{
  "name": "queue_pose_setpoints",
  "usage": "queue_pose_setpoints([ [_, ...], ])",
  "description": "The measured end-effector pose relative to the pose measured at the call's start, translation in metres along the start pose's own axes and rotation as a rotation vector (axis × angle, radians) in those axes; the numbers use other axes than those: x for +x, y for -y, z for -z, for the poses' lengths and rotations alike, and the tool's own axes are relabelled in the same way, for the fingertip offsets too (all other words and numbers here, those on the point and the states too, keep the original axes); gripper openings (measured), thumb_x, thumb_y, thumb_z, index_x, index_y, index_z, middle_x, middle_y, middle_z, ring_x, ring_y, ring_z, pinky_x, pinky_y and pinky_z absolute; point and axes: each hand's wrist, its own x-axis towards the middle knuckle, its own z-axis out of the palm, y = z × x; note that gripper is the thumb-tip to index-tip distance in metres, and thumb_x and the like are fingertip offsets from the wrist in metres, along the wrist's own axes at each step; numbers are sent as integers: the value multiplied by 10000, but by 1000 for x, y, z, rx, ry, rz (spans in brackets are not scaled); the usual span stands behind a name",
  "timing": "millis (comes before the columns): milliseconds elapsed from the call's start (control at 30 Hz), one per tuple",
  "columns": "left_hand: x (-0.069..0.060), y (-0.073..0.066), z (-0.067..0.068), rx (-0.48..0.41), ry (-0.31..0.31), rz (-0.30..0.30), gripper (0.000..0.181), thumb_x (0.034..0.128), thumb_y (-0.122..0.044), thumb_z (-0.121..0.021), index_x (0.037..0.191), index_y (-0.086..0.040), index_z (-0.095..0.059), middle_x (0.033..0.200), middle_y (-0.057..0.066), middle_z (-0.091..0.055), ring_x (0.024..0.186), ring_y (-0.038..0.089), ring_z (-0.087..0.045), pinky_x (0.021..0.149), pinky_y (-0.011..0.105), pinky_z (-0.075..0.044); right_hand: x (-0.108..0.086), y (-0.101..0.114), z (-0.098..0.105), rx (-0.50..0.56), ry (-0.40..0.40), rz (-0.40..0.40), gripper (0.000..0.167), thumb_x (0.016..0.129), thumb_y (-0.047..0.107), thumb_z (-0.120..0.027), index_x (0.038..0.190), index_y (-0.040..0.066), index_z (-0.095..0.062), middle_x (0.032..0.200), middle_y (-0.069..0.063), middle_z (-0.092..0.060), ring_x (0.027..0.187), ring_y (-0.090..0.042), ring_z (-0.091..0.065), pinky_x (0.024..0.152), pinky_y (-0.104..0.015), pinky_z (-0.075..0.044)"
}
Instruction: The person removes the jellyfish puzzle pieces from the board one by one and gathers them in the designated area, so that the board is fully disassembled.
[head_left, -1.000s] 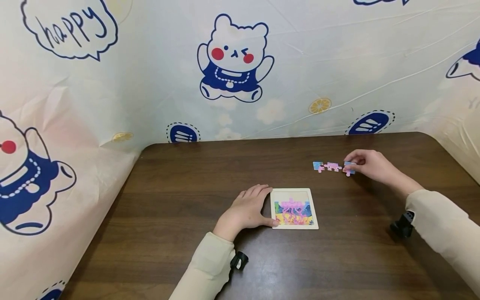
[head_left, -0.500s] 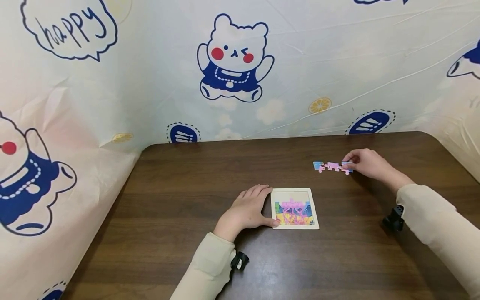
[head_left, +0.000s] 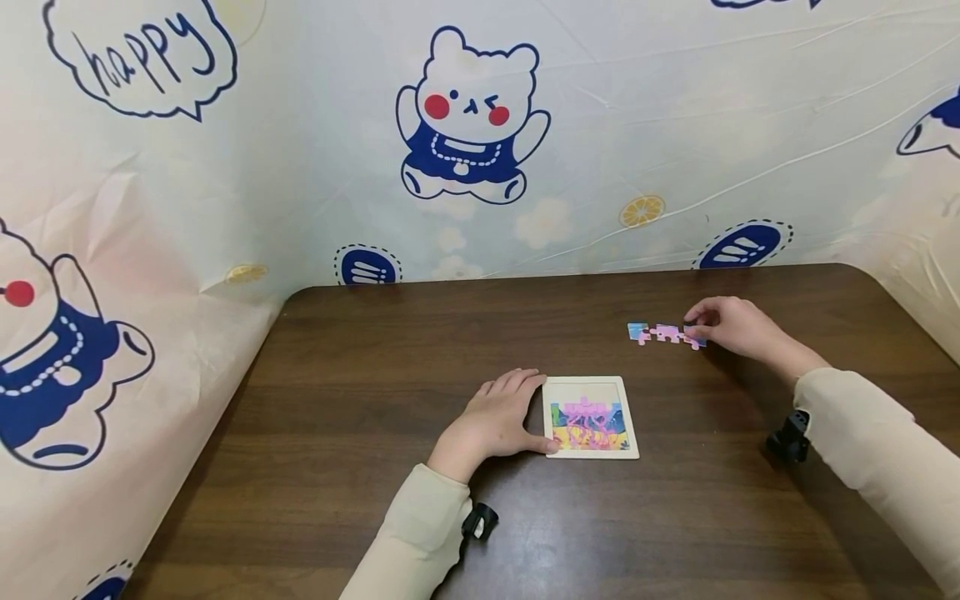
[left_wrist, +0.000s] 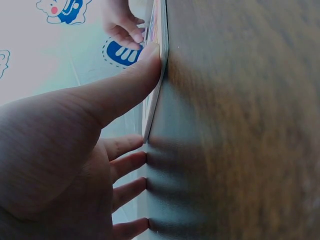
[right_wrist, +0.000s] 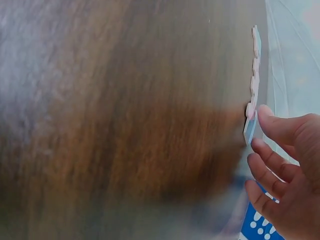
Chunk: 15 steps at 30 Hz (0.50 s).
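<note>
Loose jigsaw row is noted on the counter (head_left: pixel 360 358), beyond the tray (head_left: pixel 596 455) and off to its right. First piece (head_left: pixel 636 329), blue with pink, lies nearest the tray's far right corner; second piece (head_left: pixel 666 332), pink, lies farther out; third piece (head_left: pixel 695 340), also blue with pink, is farthest from the tray. Pieces are set in close line; whether the knobs of the second and third are locked cannot be told.

Third piece is pinched by the thumb and fingers of the right hand (head_left: pixel 741 329), seemingly at its edges. Left hand (head_left: pixel 491 417) is laid spread along the tray's left side, fingers nearly straight, thumb resting on the near left corner; nothing is grasped by it. In the tray, the near and middle part is covered by fitted pieces (head_left: pixel 588 427); a bare strip is seen along its far side.

Handling, judged: pieces are thin, light and stiff, probably card or thin wood, likely to slide easily. Knobs look narrow and could be bent or snapped, so hold is best taken at straight edges or broad bodies. Tray is judged light and rigid, best steadied by its rim.
</note>
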Motion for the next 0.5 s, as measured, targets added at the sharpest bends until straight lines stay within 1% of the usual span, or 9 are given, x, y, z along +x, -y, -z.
queue_pose_setpoints([
  [133, 1, 0, -1, -2, 1, -1, 939, 803, -549, -771, 1541, -158, -342, 1591, 23, -295, 1479, 241, -216, 1172, 490, -222, -2, 7, -1, 6, -40, 23, 231, 915, 132, -720, 1061, -41, -678, 897, -132, -644, 804, -281, -546, 742, -439, -441],
  [333, 0, 0, 1, -2, 3, 0, 942, 804, -552, -768, 1545, -161, -337, 1595, 22, -289, 1482, 241, -210, 1174, 487, -217, -10, 24, -8, 55, -84, 33, 164, 931, 73, -681, 1066, -21, -685, 885, -119, -654, 726, -243, -552, 611, -310, -471],
  [400, 0, 0, 1, -3, 3, 0, 943, 804, -552, -768, 1545, -160, -336, 1595, 23, -289, 1482, 242, -209, 1175, 487, -216, -13, 30, -11, 77, -92, 40, 163, 936, 83, -682, 1065, -15, -691, 888, -114, -655, 743, -244, -552, 609, -283, -478],
  [500, 1, 0, 0, -4, 4, 1, 944, 805, -549, -769, 1546, -158, -335, 1596, 26, -288, 1483, 244, -208, 1175, 487, -214, -17, 41, -17, 104, -89, 60, 167, 933, 109, -697, 1056, -4, -699, 884, -98, -649, 771, -250, -550, 622, -274, -476],
])
